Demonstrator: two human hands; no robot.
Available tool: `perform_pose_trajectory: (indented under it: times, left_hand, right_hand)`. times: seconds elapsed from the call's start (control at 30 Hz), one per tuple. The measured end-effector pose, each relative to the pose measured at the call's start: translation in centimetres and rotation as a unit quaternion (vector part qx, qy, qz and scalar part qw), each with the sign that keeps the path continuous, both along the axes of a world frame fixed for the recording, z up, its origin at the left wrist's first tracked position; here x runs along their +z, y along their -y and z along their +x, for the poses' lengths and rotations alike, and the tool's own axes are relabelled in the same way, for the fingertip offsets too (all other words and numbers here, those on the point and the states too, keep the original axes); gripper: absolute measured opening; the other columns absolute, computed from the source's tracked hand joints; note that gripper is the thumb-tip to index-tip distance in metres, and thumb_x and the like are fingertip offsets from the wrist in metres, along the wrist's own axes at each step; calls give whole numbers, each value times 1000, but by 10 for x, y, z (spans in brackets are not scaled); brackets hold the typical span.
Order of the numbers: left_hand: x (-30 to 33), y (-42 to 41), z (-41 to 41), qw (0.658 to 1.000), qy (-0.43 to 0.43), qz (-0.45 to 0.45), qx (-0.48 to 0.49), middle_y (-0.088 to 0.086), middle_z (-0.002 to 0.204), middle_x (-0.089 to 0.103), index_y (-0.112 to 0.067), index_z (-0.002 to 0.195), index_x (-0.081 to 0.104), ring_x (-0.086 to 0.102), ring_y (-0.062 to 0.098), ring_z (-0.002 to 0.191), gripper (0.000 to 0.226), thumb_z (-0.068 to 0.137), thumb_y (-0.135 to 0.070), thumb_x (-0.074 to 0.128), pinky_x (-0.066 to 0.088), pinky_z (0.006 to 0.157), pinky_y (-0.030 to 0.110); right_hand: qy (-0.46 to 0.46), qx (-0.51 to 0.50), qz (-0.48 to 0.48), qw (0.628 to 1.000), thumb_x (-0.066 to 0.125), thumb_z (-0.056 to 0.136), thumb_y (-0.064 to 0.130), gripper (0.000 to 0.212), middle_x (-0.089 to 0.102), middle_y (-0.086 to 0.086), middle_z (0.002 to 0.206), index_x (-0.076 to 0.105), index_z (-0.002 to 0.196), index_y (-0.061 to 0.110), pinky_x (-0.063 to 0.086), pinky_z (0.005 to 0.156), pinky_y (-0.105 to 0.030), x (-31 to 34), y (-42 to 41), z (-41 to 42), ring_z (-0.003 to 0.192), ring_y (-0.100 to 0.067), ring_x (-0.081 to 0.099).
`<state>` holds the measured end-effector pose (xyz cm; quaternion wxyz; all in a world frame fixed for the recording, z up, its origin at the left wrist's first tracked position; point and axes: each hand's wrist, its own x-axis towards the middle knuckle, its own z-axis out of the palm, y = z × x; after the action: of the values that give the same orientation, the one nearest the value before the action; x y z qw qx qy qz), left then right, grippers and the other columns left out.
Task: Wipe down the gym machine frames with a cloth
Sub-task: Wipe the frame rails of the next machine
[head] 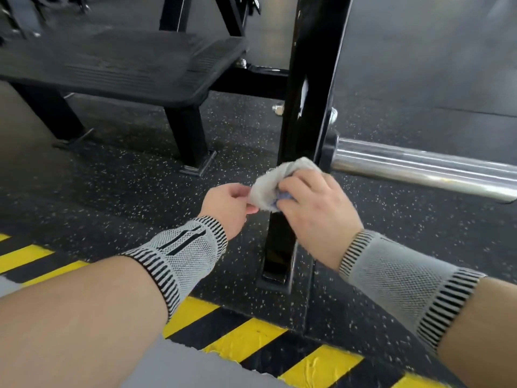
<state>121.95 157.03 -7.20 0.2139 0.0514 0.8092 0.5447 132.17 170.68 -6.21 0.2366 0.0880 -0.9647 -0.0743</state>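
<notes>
Speckled black rubber gym floor, yellow-black hazard tape along the near edge. Right hand is curled round a bunched grey cloth, holding it just in front of the black upright post of the machine frame; whether the cloth actually touches the post is hard to tell. Left hand pinches the cloth's lower left corner between thumb and fingertips. Both wrists wear grey knit wrist sleeves.

Outward: chrome weight peg sticks out to the right of the post, just beside the right hand. Post base plate sits on the floor below the hands. Black foot platform to the left, well apart.

Risks, my judgement: the cloth is wadded, so little of its face would meet the post and the wipe may leave streaks. Two hands on one small cloth suggests refolding; a loose pinch could drop it onto the floor and pick up grit. Knuckles could knock the peg or the bolt heads on an upward stroke. The lower post and base plate are easily skipped.
</notes>
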Motion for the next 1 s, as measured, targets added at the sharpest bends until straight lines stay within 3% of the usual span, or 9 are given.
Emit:
perform_pose_trajectory:
  times: [0.2,0.3,0.37,0.53,0.6,0.67,0.8,0.9,1.0]
  left_hand:
    - [8,5,6,1000,-22,7,-6,7,102,72,-15,93,67,67,15,86,35,91,8,40,55,72,24]
    - [23,-1,3,998,-55,20,22,-2,96,72,-21,95,68,66,14,87,32,95,1,44,55,74,33]
    - [35,-6,3,996,-66,52,37,-5,98,71,-22,95,68,65,7,90,32,96,-1,44,50,72,24]
    - [64,-19,13,986,-149,68,20,-5,101,69,-23,102,68,62,-1,87,42,90,6,39,50,79,17]
    - [74,-24,14,981,-168,92,22,-7,100,69,-22,104,69,62,0,87,42,90,5,41,52,78,18]
    - [82,-28,13,981,-159,105,37,-9,95,70,-24,105,69,63,2,78,39,91,3,44,51,66,17]
    - [87,-35,13,981,-134,131,57,-13,94,70,-32,99,68,64,2,91,43,92,2,42,50,80,22]
    - [87,-35,13,978,-142,140,65,-7,90,68,-25,101,67,64,8,80,42,90,6,41,50,69,16]
    - [86,-32,10,974,-141,161,80,-7,101,68,-20,109,65,64,3,95,49,88,13,34,52,91,27]
  right_hand:
    - [67,39,52,996,36,84,23,40,65,-1,101,75,94,16,52,88,-39,-22,8,14,99,-25,58]
    - [-30,-11,-3,999,50,82,21,26,65,-4,104,74,92,14,50,89,-42,21,-1,-6,105,-25,51]
    - [-102,-53,-25,993,58,80,18,20,66,-6,103,73,90,10,48,90,-45,46,-3,-17,106,-27,48]
    - [-2,15,13,1000,65,71,18,14,65,-2,85,69,83,15,54,79,-45,23,2,0,87,-28,58]
    - [-29,11,14,999,68,69,17,23,65,-2,89,69,92,15,54,79,-43,40,-6,-6,88,-27,58]
    - [-102,-23,21,994,58,72,13,31,63,-6,97,69,102,14,52,77,-43,76,-12,-23,92,-29,52]
    - [-163,-44,49,984,42,79,11,41,59,-15,111,67,110,6,49,83,-47,113,-27,-42,100,-30,35]
    - [-21,-10,155,988,40,81,13,39,57,-13,113,66,110,6,46,89,-50,73,-22,-29,105,-33,42]
    - [90,85,227,966,42,85,20,33,61,-3,106,72,100,16,48,86,-40,68,-24,-18,100,-27,52]
